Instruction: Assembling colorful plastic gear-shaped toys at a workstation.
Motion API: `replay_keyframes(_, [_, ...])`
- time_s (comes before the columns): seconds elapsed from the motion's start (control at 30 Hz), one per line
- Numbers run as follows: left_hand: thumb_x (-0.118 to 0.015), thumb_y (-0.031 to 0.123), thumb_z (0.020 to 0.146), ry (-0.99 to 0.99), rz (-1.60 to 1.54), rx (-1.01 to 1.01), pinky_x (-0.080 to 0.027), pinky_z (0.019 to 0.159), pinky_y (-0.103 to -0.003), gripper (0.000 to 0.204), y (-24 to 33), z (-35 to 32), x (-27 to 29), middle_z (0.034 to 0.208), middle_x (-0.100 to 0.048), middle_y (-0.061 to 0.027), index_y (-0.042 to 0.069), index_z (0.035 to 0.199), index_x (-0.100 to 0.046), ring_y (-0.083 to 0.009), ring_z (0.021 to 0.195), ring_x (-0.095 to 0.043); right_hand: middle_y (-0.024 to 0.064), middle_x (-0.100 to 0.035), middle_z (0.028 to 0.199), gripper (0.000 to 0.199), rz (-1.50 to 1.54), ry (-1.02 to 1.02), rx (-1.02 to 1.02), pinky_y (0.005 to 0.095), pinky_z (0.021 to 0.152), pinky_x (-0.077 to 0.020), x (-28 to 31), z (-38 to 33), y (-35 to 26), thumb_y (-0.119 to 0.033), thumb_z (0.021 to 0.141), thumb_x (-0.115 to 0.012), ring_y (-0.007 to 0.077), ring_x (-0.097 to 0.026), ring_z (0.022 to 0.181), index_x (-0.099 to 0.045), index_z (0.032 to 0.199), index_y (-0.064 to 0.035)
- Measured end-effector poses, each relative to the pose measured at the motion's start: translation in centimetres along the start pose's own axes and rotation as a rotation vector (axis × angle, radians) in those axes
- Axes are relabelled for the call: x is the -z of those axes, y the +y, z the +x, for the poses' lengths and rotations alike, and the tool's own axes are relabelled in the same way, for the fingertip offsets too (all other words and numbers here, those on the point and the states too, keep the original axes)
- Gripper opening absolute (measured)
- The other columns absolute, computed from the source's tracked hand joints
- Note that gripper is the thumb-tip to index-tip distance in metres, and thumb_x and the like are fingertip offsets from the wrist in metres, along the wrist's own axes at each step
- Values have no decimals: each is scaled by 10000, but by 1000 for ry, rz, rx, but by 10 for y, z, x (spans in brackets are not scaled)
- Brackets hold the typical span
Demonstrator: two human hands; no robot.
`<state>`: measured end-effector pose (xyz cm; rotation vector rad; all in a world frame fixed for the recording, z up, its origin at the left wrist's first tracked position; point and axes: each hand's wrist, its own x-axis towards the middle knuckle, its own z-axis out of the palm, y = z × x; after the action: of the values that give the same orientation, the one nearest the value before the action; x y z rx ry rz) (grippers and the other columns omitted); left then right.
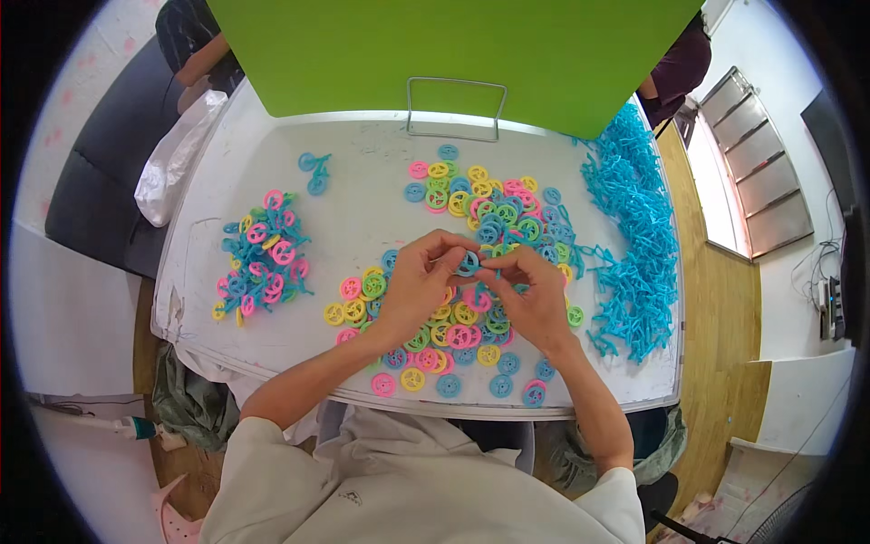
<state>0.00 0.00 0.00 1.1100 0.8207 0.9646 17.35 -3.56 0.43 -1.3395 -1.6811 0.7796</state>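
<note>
Above the middle of a white table, my two hands meet at a small blue plastic wheel. My left hand pinches the wheel between thumb and fingers. Close against its right side, my right hand has its fingertips closed on a small blue piece, mostly hidden by the fingers. Under and around both hands spreads a loose heap of spoked plastic wheels in pink, yellow, green and blue. To the left lies a pile of wheels joined with blue stems. A long heap of blue branched plastic pieces covers the right side.
A tall green board stands across the table's far side, with a metal wire frame at its base. Two joined blue pieces lie apart at the far left. Beyond the board's edges, parts of two other people show. A white plastic bag hangs by the left edge.
</note>
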Motion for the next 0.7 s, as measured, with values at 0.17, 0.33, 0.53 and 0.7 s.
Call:
replay_keyframes(0.17, [-468,146,990,133,305,-215,-507,634,-223,198,52,9,25,890,-632,-34,32,1055,-617,-98,809,-608,89,-666,951,228,136,-129,-81,309,761,-520,16,14,-20,-60,790,-709,179,-648,814,-673,1015,-54])
replay_keyframes(0.33, [-505,32,928,509,962,-355,-467,584,-291,160,88,-7,74,766,-610,-85,55,1000,-646,-144,628,-587,57,-655,993,319,-666,-96,375,390,831,-472,1,47,2,-106,740,-725,267,-581,939,-662,1053,-80])
replay_keyframes(0.53, [-594,-34,795,804,1372,-638,-456,782,-376,266,51,-23,104,1057,-571,-122,96,1018,-656,-272,917,-548,29,-665,1002,273,-836,-189,578,399,830,-455,-20,59,12,-87,738,-708,279,-564,966,-680,1009,-93])
replay_keyframes(0.7, [-709,0,734,390,610,-480,-536,751,-310,457,38,-54,54,1070,-621,-97,105,1171,-627,-255,1000,-599,84,-683,864,177,-428,-189,369,322,723,-483,-44,60,-44,-65,829,-670,229,-627,763,-675,1000,-22])
